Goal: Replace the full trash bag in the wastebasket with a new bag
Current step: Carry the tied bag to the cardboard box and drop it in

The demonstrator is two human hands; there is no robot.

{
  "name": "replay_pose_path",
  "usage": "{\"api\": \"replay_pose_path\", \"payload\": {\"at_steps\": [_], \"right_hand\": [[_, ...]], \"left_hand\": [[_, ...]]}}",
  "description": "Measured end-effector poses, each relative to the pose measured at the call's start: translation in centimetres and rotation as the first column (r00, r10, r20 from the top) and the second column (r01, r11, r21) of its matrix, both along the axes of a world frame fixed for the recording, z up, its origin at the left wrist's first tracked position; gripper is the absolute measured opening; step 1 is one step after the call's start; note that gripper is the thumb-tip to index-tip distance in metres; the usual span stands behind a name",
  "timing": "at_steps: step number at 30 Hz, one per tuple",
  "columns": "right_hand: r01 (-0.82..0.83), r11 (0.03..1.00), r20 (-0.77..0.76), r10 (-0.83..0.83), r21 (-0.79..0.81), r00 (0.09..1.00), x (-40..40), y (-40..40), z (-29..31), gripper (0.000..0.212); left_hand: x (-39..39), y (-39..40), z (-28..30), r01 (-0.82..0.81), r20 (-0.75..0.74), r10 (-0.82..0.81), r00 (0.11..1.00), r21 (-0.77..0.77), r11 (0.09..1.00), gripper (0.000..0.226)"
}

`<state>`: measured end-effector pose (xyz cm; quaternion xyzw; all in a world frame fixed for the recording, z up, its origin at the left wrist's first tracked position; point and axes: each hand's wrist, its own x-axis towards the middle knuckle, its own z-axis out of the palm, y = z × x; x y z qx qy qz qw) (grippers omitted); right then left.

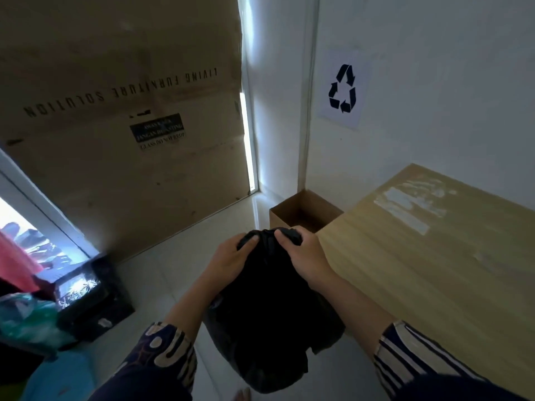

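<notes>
A black trash bag (269, 308) hangs bulging in front of me, above the pale floor. My left hand (228, 259) grips the bunched top of the bag from the left. My right hand (304, 256) grips the same bunched top from the right, thumb over the plastic. Both hands are closed on the gathered neck, close together. Just beyond the bag an open cardboard box (304, 211) stands in the corner; its inside looks bare and dark. I cannot see any other wastebasket; the bag hides what is under it.
A wooden table top (434, 256) fills the right side, its edge next to the bag. A large flat cardboard carton (115, 140) leans against the left wall. A recycling sign (343, 88) is on the white wall. Dark boxes and bags (86, 299) lie at the lower left.
</notes>
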<state>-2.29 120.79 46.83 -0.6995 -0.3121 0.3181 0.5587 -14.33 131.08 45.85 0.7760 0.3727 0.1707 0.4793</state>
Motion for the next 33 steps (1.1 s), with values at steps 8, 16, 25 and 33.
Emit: {"api": "replay_pose_path", "payload": {"at_steps": [8, 16, 25, 33], "right_hand": [[0.142, 0.990, -0.031, -0.143, -0.027, 0.989, 4.9, 12.3, -1.1, 0.031], [0.245, 0.970, -0.092, -0.244, -0.007, 0.965, 11.8, 22.0, -3.0, 0.032], [0.328, 0.945, -0.079, -0.328, -0.003, 0.942, 24.3, 29.8, -7.1, 0.021], [0.419, 0.908, 0.014, -0.419, -0.005, 0.908, 35.8, 34.9, -12.2, 0.022]], "left_hand": [[6.1, 13.5, -0.4, 0.122, 0.001, -0.122, 0.993, -0.026, 0.992, 0.026], [14.6, 24.6, -1.5, 0.252, -0.069, -0.250, 0.966, 0.007, 0.968, 0.033], [28.2, 32.9, -5.3, 0.317, -0.114, -0.310, 0.944, 0.043, 0.948, 0.024], [40.2, 37.6, -11.6, 0.311, -0.023, -0.313, 0.950, -0.054, 0.949, 0.034]]}}
